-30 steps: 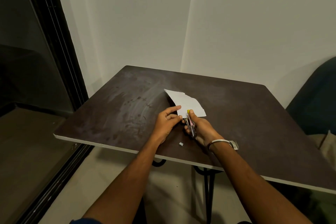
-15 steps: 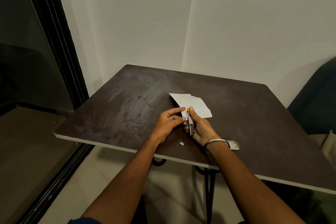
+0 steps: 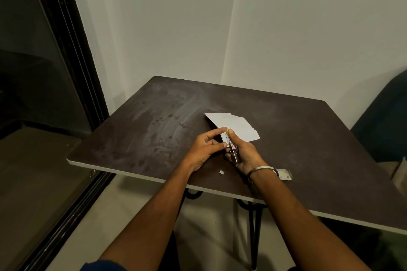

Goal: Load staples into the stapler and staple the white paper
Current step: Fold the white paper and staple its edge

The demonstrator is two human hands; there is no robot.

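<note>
table (image 3: 286, 138): dark brown top, mottled with pale smears, light edge | paper (image 3: 237, 126): white | stapler (image 3: 232, 148): dark and silver, yellow tip, small red-and-white label | bangle (image 3: 261, 169): silver | small box (image 3: 285, 174): pale grey | wall (image 3: 286, 28): off-white | door frame (image 3: 72, 50): black | sleeve (image 3: 103, 266): dark blue

Both bare forearms reach forward, converging. The left hand (image 3: 203, 148) has its index finger stretched out straight toward the right hand, thumb tip close beneath it, other fingers curled. The right hand (image 3: 243, 153) lies palm inward, fingers wrapped round something slim, thumb extended forward along its top.
</note>
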